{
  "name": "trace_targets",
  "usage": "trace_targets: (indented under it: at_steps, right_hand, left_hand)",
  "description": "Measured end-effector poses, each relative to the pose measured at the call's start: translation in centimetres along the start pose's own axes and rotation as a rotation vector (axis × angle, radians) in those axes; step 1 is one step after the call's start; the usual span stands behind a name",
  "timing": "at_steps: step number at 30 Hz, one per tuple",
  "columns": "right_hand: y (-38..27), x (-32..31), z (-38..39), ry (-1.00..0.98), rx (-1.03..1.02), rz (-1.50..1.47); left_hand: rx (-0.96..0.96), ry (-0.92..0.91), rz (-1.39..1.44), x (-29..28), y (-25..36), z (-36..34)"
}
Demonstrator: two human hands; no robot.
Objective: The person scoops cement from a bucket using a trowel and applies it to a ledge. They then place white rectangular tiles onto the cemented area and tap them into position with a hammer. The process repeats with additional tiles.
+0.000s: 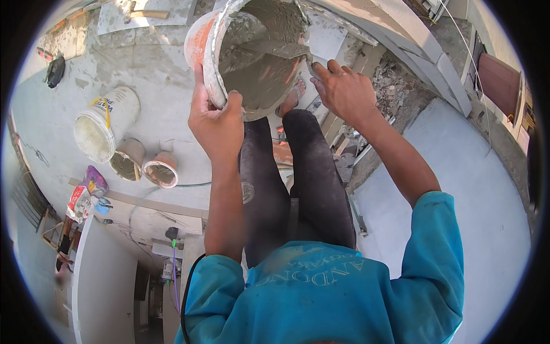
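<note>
A cement-smeared orange bucket [199, 41] is tilted in front of me at the top of the head view, its mouth turned toward me. Grey wet mortar [252, 80] coats its inside. My left hand [217, 123] grips the near left part of the rim, thumb on the edge and fingers along the outer wall. My right hand [346, 92] is closed round the handle of a trowel at the bucket's right side. The trowel blade [269, 48] reaches leftward across the bucket's mouth, against the mortar and partly coated with it.
A white bucket [94, 135] lies tipped at left, beside two smaller mortar-stained buckets [127, 159]. A hammer [148, 14] rests on a pale board at the upper left. Plastic bags [86, 198] lie lower left. Rubble [395, 86] lines a ledge on the right. My sandalled foot [291, 98] is below the bucket.
</note>
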State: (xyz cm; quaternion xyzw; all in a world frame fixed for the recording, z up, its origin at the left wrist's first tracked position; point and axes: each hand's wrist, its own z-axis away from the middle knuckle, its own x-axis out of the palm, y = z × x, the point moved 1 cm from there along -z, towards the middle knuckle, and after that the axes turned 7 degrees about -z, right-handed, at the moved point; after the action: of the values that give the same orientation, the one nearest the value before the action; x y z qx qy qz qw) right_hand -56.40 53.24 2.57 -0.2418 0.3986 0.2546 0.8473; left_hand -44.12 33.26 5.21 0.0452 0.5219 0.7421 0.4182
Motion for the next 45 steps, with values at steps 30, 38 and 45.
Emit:
trace_targets:
  at_steps: [30, 38, 45]
  right_hand:
    - [15.1, -10.5, -13.5, 0.283, 0.122, -0.15]
    - [24.0, -7.0, -2.5, 0.32, 0.27, 0.018]
    - [20.8, -7.7, 1.0, 0.339, 0.287, -0.208]
  left_hand:
    - [-0.452, 0.159, 0.243, 1.5, -7.8, 1.3]
    - [-0.344, 0.108, 0.238, 2.9, -6.4, 1.2]
    - [-0.175, 0.084, 0.291, 5.3, -3.2, -0.8]
